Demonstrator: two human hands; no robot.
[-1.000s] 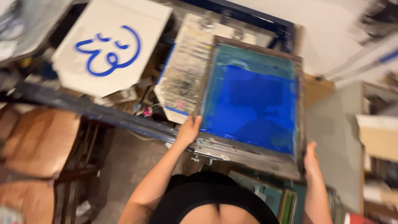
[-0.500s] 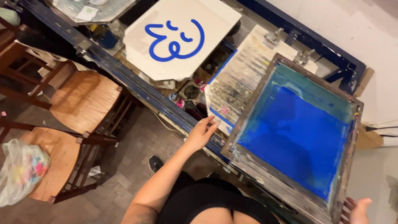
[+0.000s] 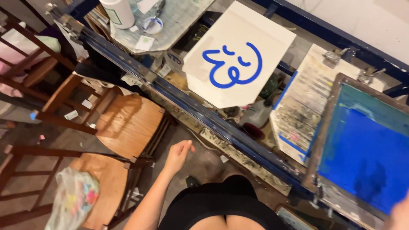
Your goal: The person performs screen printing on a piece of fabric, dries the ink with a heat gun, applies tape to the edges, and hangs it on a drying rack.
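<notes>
My left hand [image 3: 178, 153] hangs in the air in front of my body with its fingers loosely curled and nothing in it. It is apart from the blue metal rail [image 3: 204, 115] of the press. A wooden-framed printing screen [image 3: 324, 127] coated in blue ink lies flat at the right. Only a blurred sliver of my right hand [image 3: 401, 212] shows at the bottom right corner, over the screen's near edge. Its grip is hidden. A white board [image 3: 272, 34] bearing a blue curly line drawing sits beyond the rail.
An ink-stained pallet [image 3: 302, 106] lies left of the screen. Two wooden chairs [image 3: 128, 123] stand on the floor at my left, one holding a plastic bag [image 3: 72, 196] of coloured bits. A white bottle [image 3: 117, 12] stands on a cluttered tabletop.
My left hand has come off the screen's near left corner and dropped back toward my body. The view has swung left, and my right hand has slid almost out of view.
</notes>
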